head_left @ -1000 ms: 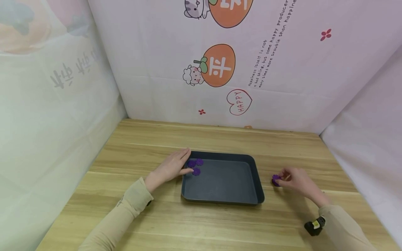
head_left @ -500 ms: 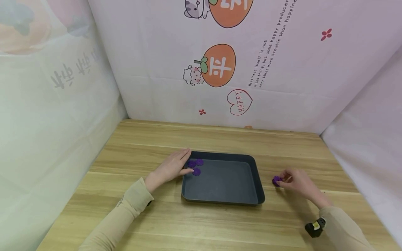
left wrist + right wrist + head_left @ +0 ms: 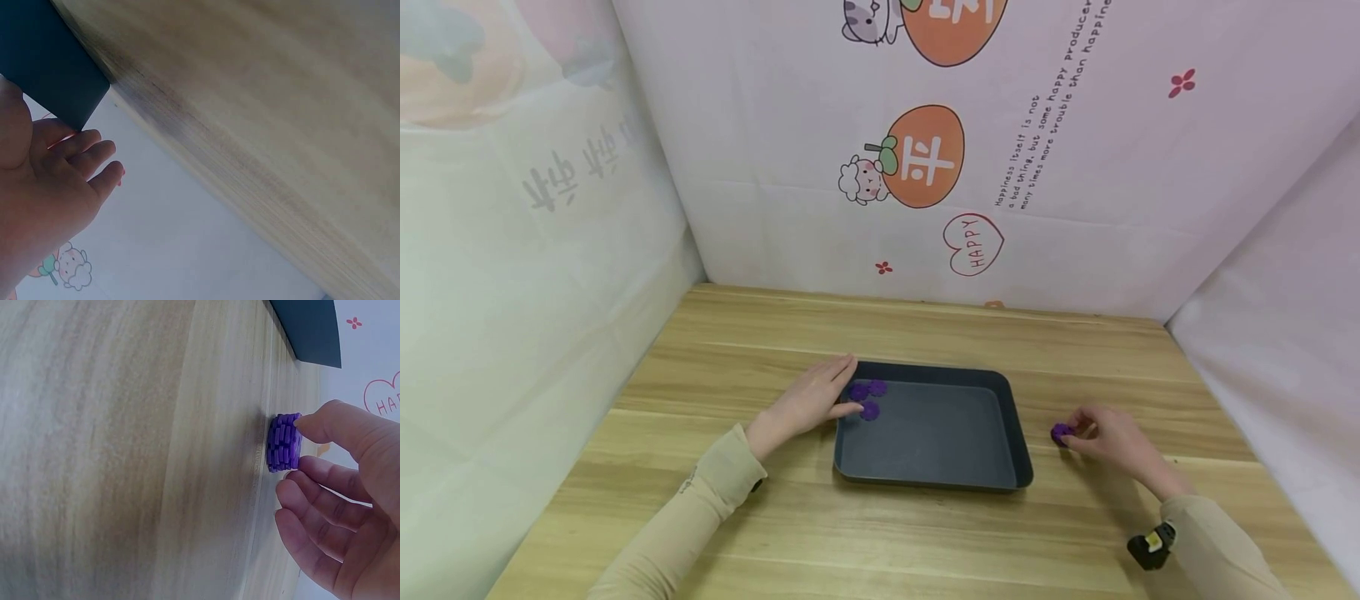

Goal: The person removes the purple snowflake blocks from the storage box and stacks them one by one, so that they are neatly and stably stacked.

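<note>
A dark grey baking tray (image 3: 932,437) lies on the wooden table, with 3 purple scalloped discs (image 3: 869,410) in its far left corner. My left hand (image 3: 808,398) holds the tray's left side, its thumb over the rim and its fingers outside by the far corner. In the left wrist view those fingers curl close to the tray's corner (image 3: 56,69). To the right of the tray, a short stack of purple scalloped discs (image 3: 284,442) stands on the table. My right hand (image 3: 1108,435) has thumb and index finger pinching the stack's top; the other fingers curl loosely.
The wooden table (image 3: 925,533) stretches around the tray. Behind it rises a white printed cloth (image 3: 790,233), with more cloth (image 3: 1292,333) along the right and left sides. A black wrist device (image 3: 1152,546) hangs under the right sleeve.
Right fingers shift very slightly on the purple stack, staying at the same place. The left hand, the tray and the discs in it have not moved.
</note>
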`<state>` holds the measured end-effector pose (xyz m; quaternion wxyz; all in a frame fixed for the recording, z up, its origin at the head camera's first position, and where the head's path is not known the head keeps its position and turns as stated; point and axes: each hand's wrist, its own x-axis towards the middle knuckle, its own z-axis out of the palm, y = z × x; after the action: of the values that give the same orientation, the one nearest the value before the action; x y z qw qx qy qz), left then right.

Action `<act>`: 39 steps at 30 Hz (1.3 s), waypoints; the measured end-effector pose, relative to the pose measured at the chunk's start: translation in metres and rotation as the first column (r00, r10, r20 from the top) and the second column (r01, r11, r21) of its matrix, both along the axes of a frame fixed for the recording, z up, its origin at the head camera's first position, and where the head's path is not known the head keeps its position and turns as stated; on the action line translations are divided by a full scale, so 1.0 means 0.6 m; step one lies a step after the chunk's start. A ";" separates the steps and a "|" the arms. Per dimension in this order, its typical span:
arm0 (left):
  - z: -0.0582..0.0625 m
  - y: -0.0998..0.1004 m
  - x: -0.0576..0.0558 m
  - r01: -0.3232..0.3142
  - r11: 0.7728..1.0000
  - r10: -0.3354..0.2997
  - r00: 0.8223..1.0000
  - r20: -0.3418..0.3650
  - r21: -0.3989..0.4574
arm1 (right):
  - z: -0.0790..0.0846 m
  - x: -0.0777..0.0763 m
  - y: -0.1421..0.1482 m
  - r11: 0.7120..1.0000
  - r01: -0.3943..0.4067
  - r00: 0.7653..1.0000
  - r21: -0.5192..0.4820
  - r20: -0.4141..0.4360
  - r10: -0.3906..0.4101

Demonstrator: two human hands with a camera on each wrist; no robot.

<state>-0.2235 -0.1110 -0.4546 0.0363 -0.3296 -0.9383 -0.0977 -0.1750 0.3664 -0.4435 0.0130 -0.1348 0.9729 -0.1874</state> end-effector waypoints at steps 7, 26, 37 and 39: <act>-0.002 0.000 -0.001 -0.004 1.000 0.004 1.000 0.009 -0.001 | -0.003 0.000 0.002 1.000 0.002 1.000 -0.008 0.007 -0.002; -0.001 0.000 -0.001 0.001 1.000 -0.001 1.000 -0.010 0.004 | -0.004 0.000 0.003 1.000 0.003 1.000 0.000 0.004 -0.003; -0.001 -0.001 -0.004 -0.007 1.000 0.007 1.000 0.005 -0.013 | 0.005 0.003 -0.001 1.000 0.017 0.999 -0.011 0.027 -0.017; -0.002 -0.001 -0.004 -0.007 1.000 0.007 1.000 0.006 -0.012 | 0.010 0.003 -0.002 1.000 0.019 0.999 -0.021 0.034 -0.018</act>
<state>-0.2261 -0.1115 -0.4557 0.0316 -0.3260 -0.9403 -0.0928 -0.1730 0.3649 -0.4378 0.0261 -0.1229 0.9716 -0.2003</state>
